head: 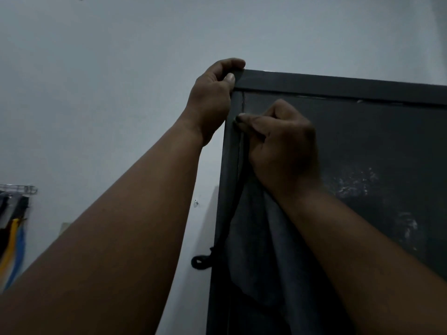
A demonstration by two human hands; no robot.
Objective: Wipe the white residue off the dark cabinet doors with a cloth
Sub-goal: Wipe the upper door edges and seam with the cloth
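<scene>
A tall dark cabinet [362, 141] fills the right side, seen from below. My left hand [212, 97] grips its top left corner, fingers curled over the top edge and thumb on the front. My right hand [280, 146] pinches a dark grey cloth [256, 250] against the upper left edge of the cabinet door, near the gap beside the frame. The cloth hangs down below my wrist, with a dark cord-like hem trailing to a curl at the cabinet's left side. White residue [355, 184] smears the door to the right of my right hand, and more white residue shows lower down.
A pale wall [121, 56] rises behind and to the left of the cabinet. At the far left a wire rack [21, 189] holds hanging clothes, some yellow and blue. A small hook [196, 203] sticks out of the wall near the cabinet.
</scene>
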